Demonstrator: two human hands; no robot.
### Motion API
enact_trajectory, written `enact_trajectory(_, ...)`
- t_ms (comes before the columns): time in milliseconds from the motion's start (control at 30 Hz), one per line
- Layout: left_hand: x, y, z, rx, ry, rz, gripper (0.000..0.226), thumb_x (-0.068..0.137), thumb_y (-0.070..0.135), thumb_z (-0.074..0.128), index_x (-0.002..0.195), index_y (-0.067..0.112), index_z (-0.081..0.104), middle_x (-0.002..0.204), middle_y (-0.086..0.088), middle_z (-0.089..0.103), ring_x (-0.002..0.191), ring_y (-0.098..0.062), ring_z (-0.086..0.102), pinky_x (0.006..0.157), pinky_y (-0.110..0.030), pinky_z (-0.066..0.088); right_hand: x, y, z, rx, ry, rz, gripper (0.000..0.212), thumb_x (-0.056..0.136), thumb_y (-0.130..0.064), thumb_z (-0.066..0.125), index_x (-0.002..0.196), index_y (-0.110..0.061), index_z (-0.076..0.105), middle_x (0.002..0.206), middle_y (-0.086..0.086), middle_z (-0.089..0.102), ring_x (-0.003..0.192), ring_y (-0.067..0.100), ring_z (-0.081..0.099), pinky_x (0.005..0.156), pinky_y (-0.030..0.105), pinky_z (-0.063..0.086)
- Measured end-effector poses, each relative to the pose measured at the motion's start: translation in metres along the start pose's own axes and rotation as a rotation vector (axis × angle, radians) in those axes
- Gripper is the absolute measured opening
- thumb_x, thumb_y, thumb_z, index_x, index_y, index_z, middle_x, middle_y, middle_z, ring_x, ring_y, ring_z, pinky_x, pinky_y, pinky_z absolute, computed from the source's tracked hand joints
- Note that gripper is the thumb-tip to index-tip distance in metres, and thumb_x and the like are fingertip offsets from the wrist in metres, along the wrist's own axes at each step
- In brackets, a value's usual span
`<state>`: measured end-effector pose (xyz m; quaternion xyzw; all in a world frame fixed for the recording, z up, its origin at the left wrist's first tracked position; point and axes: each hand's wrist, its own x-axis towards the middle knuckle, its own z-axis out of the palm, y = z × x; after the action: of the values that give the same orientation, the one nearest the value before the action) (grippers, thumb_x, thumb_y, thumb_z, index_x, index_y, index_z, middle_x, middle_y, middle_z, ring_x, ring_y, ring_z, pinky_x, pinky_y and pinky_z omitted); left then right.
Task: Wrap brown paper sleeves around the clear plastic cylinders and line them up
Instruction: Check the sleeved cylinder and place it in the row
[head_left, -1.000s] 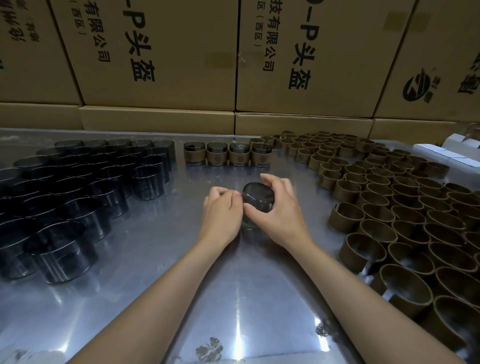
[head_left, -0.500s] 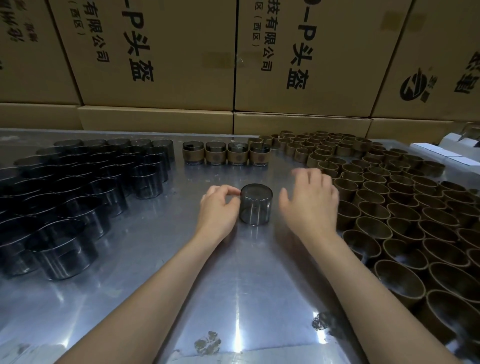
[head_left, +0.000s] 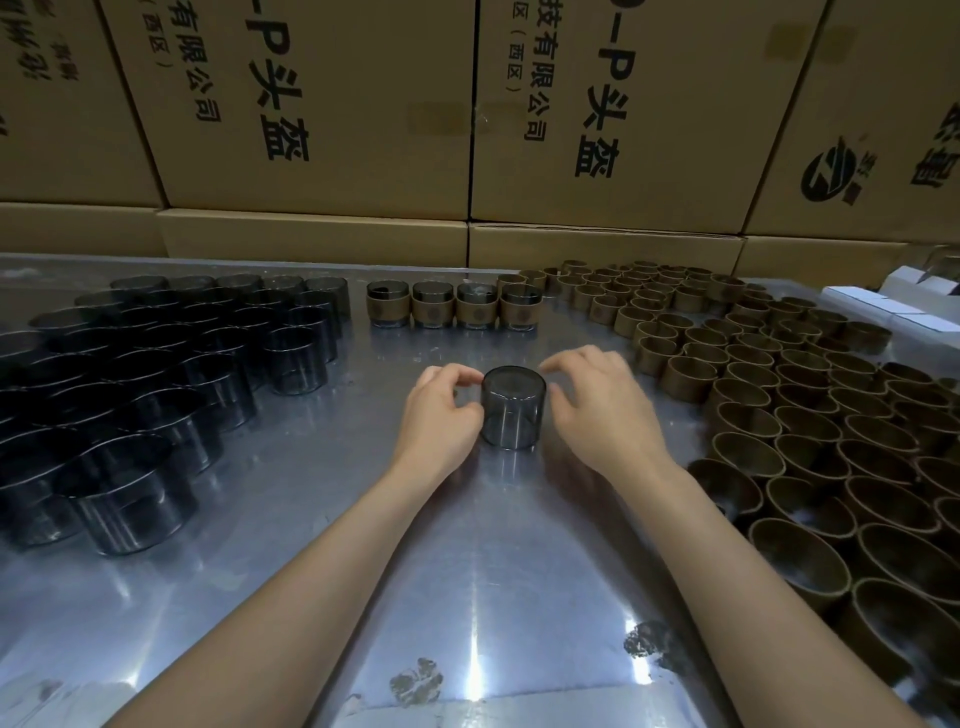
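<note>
cylinder upright on table | left hand grip pinches its rim | right hand – loose, just beside

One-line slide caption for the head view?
Both hands flank one bare cylinder standing before four sleeved cylinders.

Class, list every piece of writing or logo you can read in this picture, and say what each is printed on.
"-P头盔": left box, again on middle box.
"有限公司" and "(西区)": same two boxes.
Round logo: right box; its characters are cut off, unreadable.
Sleeve emblems: too small.
</note>
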<state>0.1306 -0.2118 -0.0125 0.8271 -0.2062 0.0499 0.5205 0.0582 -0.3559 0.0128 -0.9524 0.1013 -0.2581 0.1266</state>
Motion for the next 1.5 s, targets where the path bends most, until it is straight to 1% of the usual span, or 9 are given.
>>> enact_trajectory(67, -0.001, 0.001, 0.0, -0.009, -0.008, 0.0, 0.028, 0.088, -0.001, 0.05, 0.098, 0.024, 0.056, 0.109, 0.004, 0.048, 0.104, -0.011, 0.047, 0.083, -0.021, 0.036, -0.001, 0.004, -0.001, -0.075, 0.089, 0.096, 0.038, 0.093, -0.034, 0.054, 0.128, -0.02, 0.052, 0.132, 0.003, 0.046, 0.124, 0.022, 0.036, 0.092, 0.034, 0.04)
enact_trajectory(267, -0.001, 0.002, -0.001, -0.041, 0.006, 0.01, 0.031, 0.088, -0.003, 0.048, 0.104, 0.021, 0.059, 0.112, 0.004, 0.051, 0.102, -0.009, 0.048, 0.081, -0.018, 0.035, -0.004, 0.015, -0.004, -0.184, -0.222, 0.491, 0.072, 0.082, -0.061, 0.061, 0.131, -0.013, 0.039, 0.131, 0.012, 0.046, 0.115, 0.031, 0.052, 0.083, 0.04, 0.048)
enact_trajectory(500, -0.002, 0.004, -0.001, -0.196, 0.042, 0.126, 0.031, 0.094, 0.007, 0.043, 0.119, 0.022, 0.055, 0.12, 0.004, 0.055, 0.104, 0.002, 0.05, 0.074, 0.006, 0.031, -0.004, -0.002, -0.007, 0.183, 0.245, 0.047, 0.059, 0.08, -0.01, 0.066, 0.131, -0.022, 0.041, 0.139, -0.001, 0.038, 0.127, 0.025, 0.033, 0.091, 0.034, 0.042)
enact_trajectory(633, -0.006, 0.008, 0.0, -0.226, 0.092, 0.213, 0.037, 0.096, 0.038, 0.043, 0.129, 0.024, 0.05, 0.127, 0.009, 0.051, 0.102, 0.025, 0.043, 0.078, 0.008, 0.029, -0.006, -0.01, -0.004, 0.216, 0.284, -0.092, 0.056, 0.077, 0.007, 0.061, 0.121, -0.027, 0.052, 0.142, 0.003, 0.029, 0.133, 0.026, 0.028, 0.096, 0.027, 0.031)
enact_trajectory(900, -0.011, 0.014, 0.003, -0.202, -0.003, 0.333, 0.065, 0.088, 0.062, 0.033, 0.138, 0.023, 0.047, 0.135, 0.011, 0.051, 0.122, 0.006, 0.044, 0.097, -0.007, 0.034, -0.01, -0.022, -0.006, 0.333, 0.167, -0.299, 0.062, 0.073, -0.004, 0.068, 0.129, -0.019, 0.045, 0.118, -0.017, 0.044, 0.117, 0.013, 0.038, 0.082, 0.011, 0.035)
enact_trajectory(1100, -0.011, 0.014, 0.004, -0.224, 0.033, 0.359, 0.036, 0.099, 0.035, 0.03, 0.121, 0.02, 0.054, 0.11, 0.006, 0.063, 0.107, -0.004, 0.057, 0.091, -0.023, 0.045, -0.013, -0.028, 0.001, 0.361, 0.193, -0.335, 0.057, 0.071, -0.01, 0.059, 0.127, -0.019, 0.048, 0.124, -0.006, 0.049, 0.118, 0.017, 0.041, 0.088, 0.002, 0.028)
enact_trajectory(1233, -0.012, 0.015, 0.004, -0.258, 0.05, 0.333, 0.027, 0.102, 0.033, 0.027, 0.11, 0.021, 0.049, 0.091, 0.009, 0.058, 0.085, 0.004, 0.055, 0.072, -0.009, 0.04, -0.017, -0.029, 0.012, 0.492, 0.099, -0.264, 0.063, 0.08, -0.03, 0.051, 0.14, -0.032, 0.032, 0.134, -0.013, 0.035, 0.125, 0.007, 0.03, 0.092, 0.0, 0.024)
enact_trajectory(1400, -0.012, 0.012, 0.007, -0.317, -0.064, 0.196, 0.029, 0.105, 0.032, 0.017, 0.108, 0.019, 0.044, 0.104, 0.004, 0.056, 0.098, 0.0, 0.053, 0.077, -0.004, 0.037, -0.016, -0.026, 0.024, 0.618, 0.08, -0.206, 0.06, 0.086, -0.055, 0.038, 0.142, -0.04, 0.02, 0.131, -0.019, 0.034, 0.127, 0.003, 0.029, 0.093, 0.0, 0.022)
enact_trajectory(1500, -0.012, 0.009, 0.011, -0.306, -0.154, 0.119, 0.023, 0.105, 0.033, 0.016, 0.104, 0.022, 0.036, 0.093, 0.009, 0.051, 0.083, 0.01, 0.054, 0.063, 0.001, 0.037, -0.014, -0.026, 0.032, 0.717, 0.074, -0.085, 0.053, 0.09, -0.053, 0.031, 0.14, -0.042, 0.02, 0.131, -0.017, 0.035, 0.131, 0.005, 0.028, 0.095, 0.007, 0.022)
